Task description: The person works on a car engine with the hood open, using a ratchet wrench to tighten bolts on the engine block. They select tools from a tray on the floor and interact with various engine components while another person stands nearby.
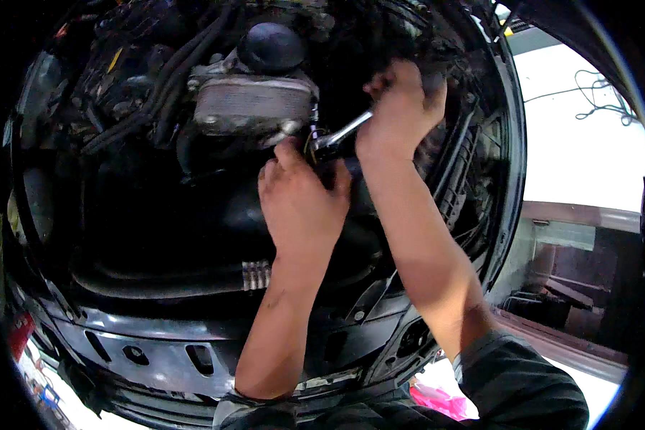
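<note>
A silver ratchet wrench (350,130) slants through the engine bay, its far handle end hidden in my right hand (400,111). The fingers of that hand are curled around it. The ratchet's head (321,143) is at the lower right corner of a ribbed metal oil cooler (254,102), beside a thin upright shiny shaft (315,120). Close below the head is my left hand (301,195), palm down, thumb spread from the fingers. Its index finger points toward the cooler's lower edge. Some of its fingertips are lost in shadow, and I see no tool in it.
A round black housing (272,49) rises behind the cooler. Dark hoses (166,86) run on the left. A thick pipe with a ribbed metal collar (256,275) crosses below. The car's front crossmember (158,351) lies nearest me. A cable (600,97) lies on the white floor at right.
</note>
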A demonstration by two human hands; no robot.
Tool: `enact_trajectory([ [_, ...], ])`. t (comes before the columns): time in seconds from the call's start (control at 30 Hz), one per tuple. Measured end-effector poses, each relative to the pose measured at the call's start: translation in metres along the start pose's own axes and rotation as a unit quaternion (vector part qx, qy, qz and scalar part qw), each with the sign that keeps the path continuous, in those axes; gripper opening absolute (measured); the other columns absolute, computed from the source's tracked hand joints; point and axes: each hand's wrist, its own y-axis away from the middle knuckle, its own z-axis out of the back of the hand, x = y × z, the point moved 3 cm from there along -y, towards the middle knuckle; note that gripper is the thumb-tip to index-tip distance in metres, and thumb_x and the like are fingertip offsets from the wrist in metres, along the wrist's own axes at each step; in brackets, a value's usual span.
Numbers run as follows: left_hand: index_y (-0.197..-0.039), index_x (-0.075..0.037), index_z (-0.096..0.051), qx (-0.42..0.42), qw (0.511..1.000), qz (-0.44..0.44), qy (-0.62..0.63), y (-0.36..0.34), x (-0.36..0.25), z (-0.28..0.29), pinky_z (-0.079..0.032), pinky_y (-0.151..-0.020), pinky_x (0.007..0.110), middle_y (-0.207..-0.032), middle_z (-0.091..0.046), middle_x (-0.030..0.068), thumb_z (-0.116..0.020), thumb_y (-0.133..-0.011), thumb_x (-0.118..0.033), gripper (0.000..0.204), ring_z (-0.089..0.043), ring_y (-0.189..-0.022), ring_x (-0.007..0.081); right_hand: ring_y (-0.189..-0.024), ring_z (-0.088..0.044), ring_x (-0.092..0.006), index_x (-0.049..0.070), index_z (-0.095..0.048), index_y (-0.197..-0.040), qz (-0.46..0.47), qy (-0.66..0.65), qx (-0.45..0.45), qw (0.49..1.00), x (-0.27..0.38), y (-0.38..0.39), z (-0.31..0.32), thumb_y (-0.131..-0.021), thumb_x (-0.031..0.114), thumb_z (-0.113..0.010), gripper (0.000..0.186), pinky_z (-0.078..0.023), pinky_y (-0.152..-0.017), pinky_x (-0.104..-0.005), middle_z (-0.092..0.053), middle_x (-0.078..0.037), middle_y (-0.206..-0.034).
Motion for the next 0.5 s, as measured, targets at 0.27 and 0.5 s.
enact_trajectory([
  [0.27,-0.097,0.002,-0.052,0.004,0.999,0.024,-0.032,0.0,0.013,0.01,-0.045,-0.086,0.043,-0.088,-0.06,0.016,-0.075,-0.072,-0.029,0.046,-0.059,-0.088,0.0331,-0.067,-0.056,-0.0146,0.004,-0.055,-0.089,0.159,0.151,0.206,0.954,-0.002,0.029,-0.038,-0.081,0.001,-0.063,0.012,-0.048,-0.061,-0.0298,-0.059,-0.005,-0.078],
  [0.5,-0.136,0.026,-0.009,-0.045,0.994,0.038,0.09,0.005,0.004,0.005,-0.041,-0.098,0.043,-0.092,-0.06,0.0238,-0.075,-0.074,-0.025,0.104,-0.06,-0.093,0.0361,-0.053,-0.044,-0.0144,0.008,-0.046,-0.087,-0.003,0.004,-0.018,1.0,-0.006,-0.006,0.002,-0.085,0.004,-0.056,0.01,-0.039,-0.049,-0.0294,-0.046,-0.004,-0.068],
])
